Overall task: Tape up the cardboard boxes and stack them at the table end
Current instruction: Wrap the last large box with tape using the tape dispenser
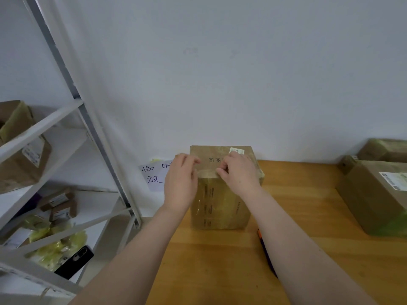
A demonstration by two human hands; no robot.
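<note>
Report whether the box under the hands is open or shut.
Shut: the box has no raised flaps, and tape wraps its top edge.

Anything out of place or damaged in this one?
Nothing serious. The left hand holds the box; the tape the right hand pinches at its top edge looks wrinkled. A black phone-like item lies tilted among yellow bags on the shelf.
</note>
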